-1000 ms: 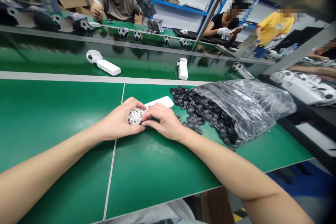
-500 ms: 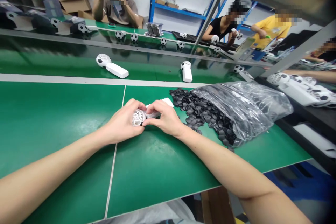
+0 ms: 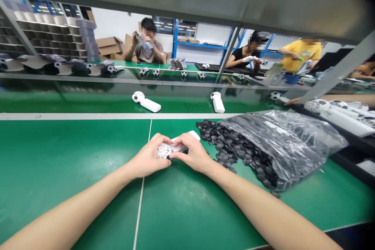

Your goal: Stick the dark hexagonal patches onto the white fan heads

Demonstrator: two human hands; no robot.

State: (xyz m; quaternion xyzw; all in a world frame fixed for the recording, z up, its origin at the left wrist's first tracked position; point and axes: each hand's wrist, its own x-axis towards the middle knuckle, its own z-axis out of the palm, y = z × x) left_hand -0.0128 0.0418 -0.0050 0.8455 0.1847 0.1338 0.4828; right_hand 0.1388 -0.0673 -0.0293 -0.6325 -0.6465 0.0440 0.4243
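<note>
Between my hands, low over the green table, is a white handheld fan (image 3: 164,151) with a round, lattice football-like head and a flat handle pointing away to the right. My left hand (image 3: 146,159) is closed around the head from the left. My right hand (image 3: 195,155) pinches at the neck, its thumb and fingertips against the near right side of the head; a dark patch shows by the thumb. Whether a small piece sits under those fingertips is hidden. Right of this hand lies a heap of small black plastic pieces (image 3: 234,149), spilling from a clear plastic bag (image 3: 301,146).
A white rail (image 3: 88,116) divides my table (image 3: 73,152) from a green conveyor strip, where two similar fans (image 3: 150,104) (image 3: 218,103) lie. A black tray (image 3: 350,156) with more fans stands at right. Co-workers sit across the line. A grey shelf (image 3: 181,0) hangs overhead.
The view has tilted up and shifted left, so everything appears lower and further right. Both hands keep their hold on the fan, with little visible change in the grip.
</note>
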